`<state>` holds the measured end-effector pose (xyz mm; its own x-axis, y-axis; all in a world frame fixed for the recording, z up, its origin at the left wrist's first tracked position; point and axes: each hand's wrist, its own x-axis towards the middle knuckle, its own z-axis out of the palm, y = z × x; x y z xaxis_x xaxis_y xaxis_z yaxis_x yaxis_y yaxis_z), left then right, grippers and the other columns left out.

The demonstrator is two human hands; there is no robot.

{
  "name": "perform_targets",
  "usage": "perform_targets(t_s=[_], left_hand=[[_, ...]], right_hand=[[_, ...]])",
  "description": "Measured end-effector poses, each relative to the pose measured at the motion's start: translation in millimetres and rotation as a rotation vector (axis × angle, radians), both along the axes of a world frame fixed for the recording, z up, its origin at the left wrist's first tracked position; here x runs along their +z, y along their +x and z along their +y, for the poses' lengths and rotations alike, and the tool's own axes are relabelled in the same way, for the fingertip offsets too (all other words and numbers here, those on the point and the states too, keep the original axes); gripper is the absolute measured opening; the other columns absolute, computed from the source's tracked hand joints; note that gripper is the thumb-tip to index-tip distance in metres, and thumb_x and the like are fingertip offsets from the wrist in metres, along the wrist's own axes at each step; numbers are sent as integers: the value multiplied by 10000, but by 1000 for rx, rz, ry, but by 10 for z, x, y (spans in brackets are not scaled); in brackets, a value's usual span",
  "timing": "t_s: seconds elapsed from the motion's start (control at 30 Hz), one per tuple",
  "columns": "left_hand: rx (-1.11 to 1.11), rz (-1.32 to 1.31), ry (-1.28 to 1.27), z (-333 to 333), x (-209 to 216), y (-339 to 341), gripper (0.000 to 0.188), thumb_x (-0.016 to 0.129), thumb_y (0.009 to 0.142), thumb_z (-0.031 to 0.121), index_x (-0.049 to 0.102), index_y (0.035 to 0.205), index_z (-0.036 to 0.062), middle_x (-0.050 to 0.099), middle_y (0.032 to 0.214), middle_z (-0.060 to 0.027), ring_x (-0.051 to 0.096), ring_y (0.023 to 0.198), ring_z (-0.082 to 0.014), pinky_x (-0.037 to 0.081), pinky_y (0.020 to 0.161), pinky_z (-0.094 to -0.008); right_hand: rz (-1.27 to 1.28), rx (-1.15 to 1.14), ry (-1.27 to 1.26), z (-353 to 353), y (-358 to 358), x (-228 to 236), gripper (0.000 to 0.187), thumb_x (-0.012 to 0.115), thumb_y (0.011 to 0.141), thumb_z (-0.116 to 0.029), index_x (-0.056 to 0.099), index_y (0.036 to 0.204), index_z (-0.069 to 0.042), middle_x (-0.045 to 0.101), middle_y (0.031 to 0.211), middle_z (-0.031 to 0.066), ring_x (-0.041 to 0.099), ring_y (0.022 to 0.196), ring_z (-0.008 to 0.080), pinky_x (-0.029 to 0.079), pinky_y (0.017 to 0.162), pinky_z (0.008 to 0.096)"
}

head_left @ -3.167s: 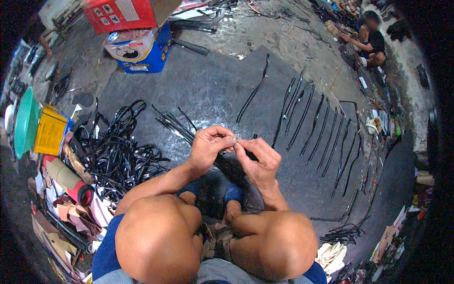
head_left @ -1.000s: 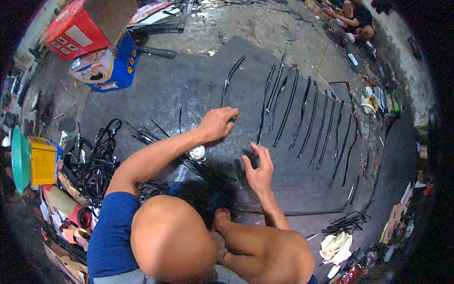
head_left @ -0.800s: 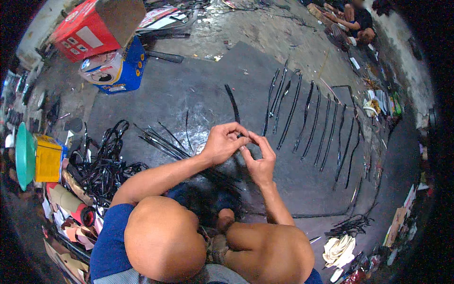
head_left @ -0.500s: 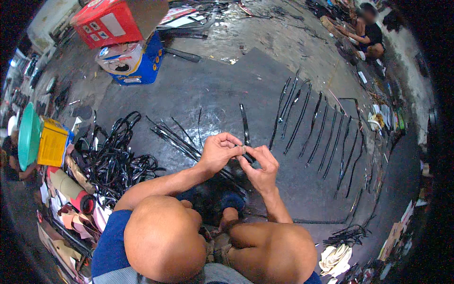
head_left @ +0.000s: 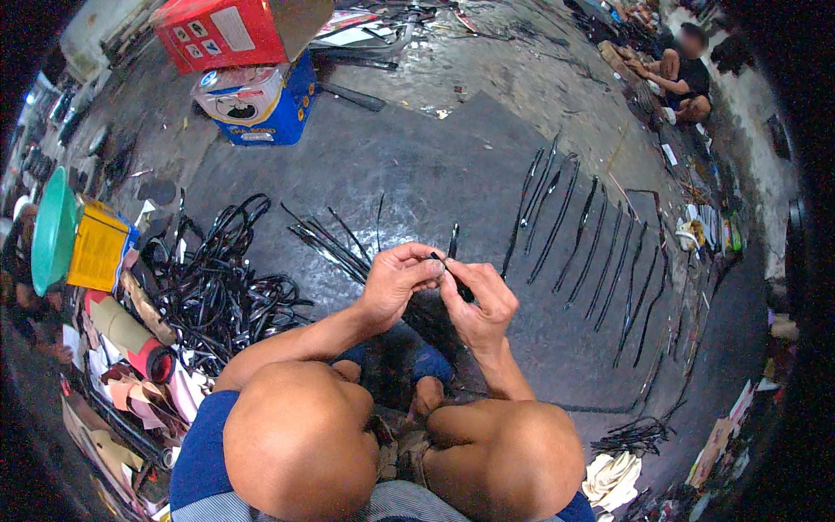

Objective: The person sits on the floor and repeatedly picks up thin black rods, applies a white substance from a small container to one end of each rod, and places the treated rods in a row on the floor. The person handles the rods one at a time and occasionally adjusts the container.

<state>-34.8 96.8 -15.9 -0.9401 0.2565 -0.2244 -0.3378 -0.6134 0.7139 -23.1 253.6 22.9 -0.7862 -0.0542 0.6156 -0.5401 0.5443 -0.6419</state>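
In front of my knees, my left hand and my right hand meet fingertip to fingertip. Both pinch a thin black strip, and most of it is hidden by the fingers. Just beyond the fingertips a short length of glossy black strip shows; whether it is part of the pinched one I cannot tell. Several straight black strips lie bundled on the dark mat, partly behind my left hand. To the right, a row of long black strips lies side by side.
A tangled heap of black strips lies left on the mat. Beyond it a red box sits on a blue and white tin. A yellow tin and green basin stand far left. Another person sits far right.
My view has shifted slightly. My fingers have moved along the strip, and less of the glossy length shows beyond them. Both hands keep their pinch.
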Motion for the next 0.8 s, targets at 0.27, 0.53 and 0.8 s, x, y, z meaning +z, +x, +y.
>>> perform_targets(t_s=[0.27,0.53,0.8], left_hand=[[144,63,-177,-284,180,-148,35,693,896,15,685,926,-1,693,814,-61,651,705,-140,533,682,-267],[495,-104,-279,-1391,-68,-640,93,690,941,142,663,916,56,650,773,-26,612,649,-105,501,574,-203],[501,-264,-424,-1885,-867,-759,131,724,908,99,666,905,-19,623,741,-43,574,616,-108,428,525,-223]], right_hand=[[-86,112,50,-52,41,230,151,821,764,-32,762,902,-27,699,749,99,668,626,201,519,568,299],[-202,184,166,262,461,4,156,823,772,-40,763,915,-56,700,750,73,651,588,198,519,531,307],[-340,220,295,929,1057,-374,120,805,813,-105,760,919,-71,720,808,85,688,653,216,550,588,322]])
